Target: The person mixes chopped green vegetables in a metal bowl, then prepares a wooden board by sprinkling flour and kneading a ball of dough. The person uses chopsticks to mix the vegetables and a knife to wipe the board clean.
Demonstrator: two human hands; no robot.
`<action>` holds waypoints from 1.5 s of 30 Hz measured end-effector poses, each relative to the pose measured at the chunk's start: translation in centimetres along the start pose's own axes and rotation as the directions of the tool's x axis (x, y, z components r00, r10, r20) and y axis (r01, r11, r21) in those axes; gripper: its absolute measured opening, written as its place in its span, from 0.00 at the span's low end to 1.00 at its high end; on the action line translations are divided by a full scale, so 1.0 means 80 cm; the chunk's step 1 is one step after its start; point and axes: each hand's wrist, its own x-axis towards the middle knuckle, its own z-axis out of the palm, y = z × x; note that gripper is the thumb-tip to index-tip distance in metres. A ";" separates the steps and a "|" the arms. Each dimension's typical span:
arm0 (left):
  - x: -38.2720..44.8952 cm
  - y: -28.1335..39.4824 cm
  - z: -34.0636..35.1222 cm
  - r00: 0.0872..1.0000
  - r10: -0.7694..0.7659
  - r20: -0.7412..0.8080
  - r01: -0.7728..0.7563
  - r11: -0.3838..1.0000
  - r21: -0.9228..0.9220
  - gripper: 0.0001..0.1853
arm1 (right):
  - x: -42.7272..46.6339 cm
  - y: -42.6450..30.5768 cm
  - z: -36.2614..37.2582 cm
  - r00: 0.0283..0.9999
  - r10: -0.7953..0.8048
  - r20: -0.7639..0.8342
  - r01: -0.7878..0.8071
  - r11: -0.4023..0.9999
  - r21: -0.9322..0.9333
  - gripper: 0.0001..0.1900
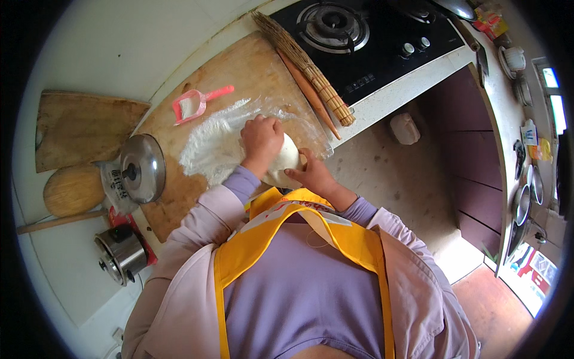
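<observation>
A smooth, pale lump of dough lies at the near edge of a large wooden board, close to my apron. Curled over the dough's left side is my left hand, its fingertips hidden. My right hand holds the right side, with the thumb on top and the fingers around the edge. Loose white flour is spread on the board to the left of the dough. Beyond it rests a pink plastic scoop with flour inside. A clear plastic sheet lies under the flour's right end.
A tapered wooden rolling pin and a bound straw brush lie along the board's right edge, beside a black gas hob. To the left are a metal lid, an upright wooden board and a steel pot.
</observation>
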 end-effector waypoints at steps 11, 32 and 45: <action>0.034 -0.001 0.034 0.912 0.336 -0.235 -0.352 0.935 -0.029 0.07 | 0.019 -0.011 -0.002 0.999 0.032 -0.034 -0.034 0.997 -0.073 0.33; -0.009 0.034 -0.073 0.969 0.103 0.226 -0.135 0.982 0.131 0.28 | 0.001 0.029 0.024 0.984 -0.176 -0.016 0.176 0.970 0.166 0.28; -0.069 0.030 -0.020 0.912 0.349 -0.216 -0.345 0.937 0.061 0.15 | 0.011 0.012 0.020 0.993 -0.033 -0.110 0.063 0.959 0.278 0.26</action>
